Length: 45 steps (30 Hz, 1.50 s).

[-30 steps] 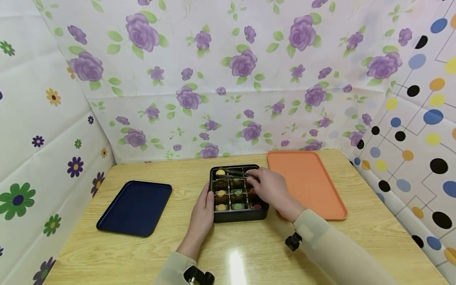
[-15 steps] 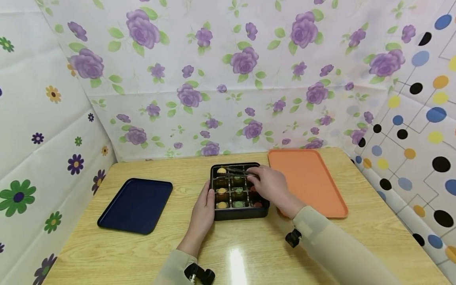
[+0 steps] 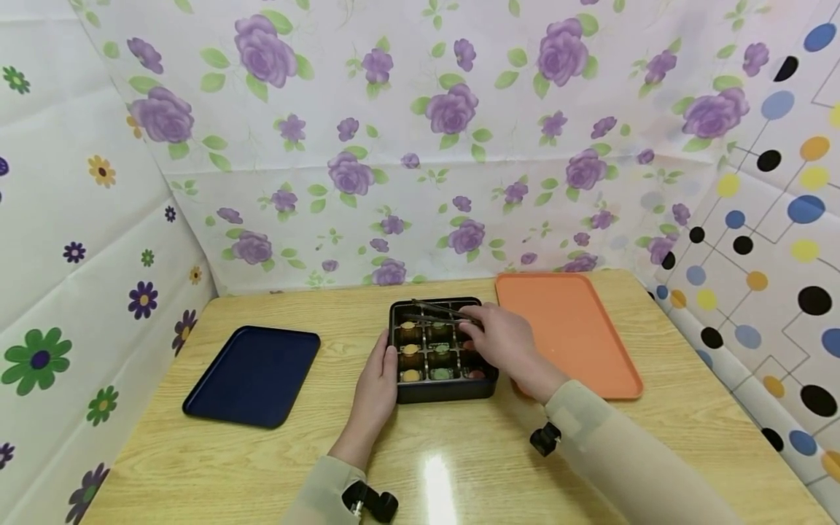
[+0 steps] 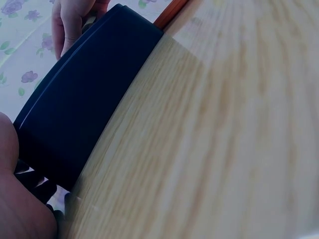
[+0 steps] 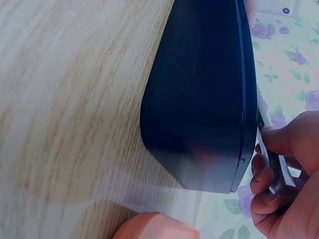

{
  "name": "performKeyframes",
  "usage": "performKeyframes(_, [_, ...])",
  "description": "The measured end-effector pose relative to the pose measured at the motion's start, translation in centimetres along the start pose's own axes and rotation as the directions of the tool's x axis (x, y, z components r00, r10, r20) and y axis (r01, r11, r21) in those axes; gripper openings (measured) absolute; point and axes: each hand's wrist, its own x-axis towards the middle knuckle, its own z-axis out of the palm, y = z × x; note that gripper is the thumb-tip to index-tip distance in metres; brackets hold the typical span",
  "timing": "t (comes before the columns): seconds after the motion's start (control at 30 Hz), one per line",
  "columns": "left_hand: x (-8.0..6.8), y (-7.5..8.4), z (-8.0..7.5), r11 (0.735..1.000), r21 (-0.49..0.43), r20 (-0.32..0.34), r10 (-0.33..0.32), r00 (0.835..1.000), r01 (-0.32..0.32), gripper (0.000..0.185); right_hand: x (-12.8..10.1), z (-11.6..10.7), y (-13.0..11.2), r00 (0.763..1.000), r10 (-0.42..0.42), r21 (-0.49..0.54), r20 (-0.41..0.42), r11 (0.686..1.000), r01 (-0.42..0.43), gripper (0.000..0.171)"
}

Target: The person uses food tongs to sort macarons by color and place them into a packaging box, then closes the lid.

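The right hand [image 3: 502, 341] pinched tongs [image 3: 438, 313] over the black box's [image 3: 446, 392] far row; the left hand [image 3: 379, 379], fingers straight, pressed its left wall.

We see a pale wooden table [image 3: 197, 467] at the bottom, glare near the lower centre; purple-rose sheeting [image 3: 420, 146] behind, daisy print [image 3: 65, 255] left, dotted print [image 3: 774, 219] right.

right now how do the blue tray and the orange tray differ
The blue tray lies on the left of the table, well apart from the black box; the orange tray lies on the right, close beside it. The orange tray looks longer than the blue one. The right hand, holding tongs, reaches past the orange tray's near corner; nothing touches the blue tray. Both are flat, rimmed and hold nothing.
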Motion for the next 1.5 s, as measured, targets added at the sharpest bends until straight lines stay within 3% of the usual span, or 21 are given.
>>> performKeyframes(0.6, [-0.1,0.6,0.5,1.000,-0.003,0.001,-0.013,1.000,0.013,0.058,-1.8,-1.7,1.8,0.996,0.021,0.023,-0.082,1.000,-0.019,0.042])
performKeyframes(0.83, [-0.5,0.5,0.1,0.999,0.001,0.004,-0.034,0.999,0.034,0.058,-2.5,-1.8,2.5,0.994,0.006,0.067,-0.108,0.998,0.001,0.043])
performKeyframes(1.1, [-1.1,0.3,-0.2,1.000,0.019,0.013,-0.019,1.000,0.019,0.059,-3.4,-2.0,4.1,0.983,0.016,0.073,-0.182,0.997,-0.003,0.038])
performKeyframes(1.5, [-1.3,0.5,-0.1,0.999,0.028,0.025,-0.017,1.000,0.017,0.059,-5.0,-2.9,6.8,0.974,0.062,0.064,-0.217,0.997,-0.049,0.042])
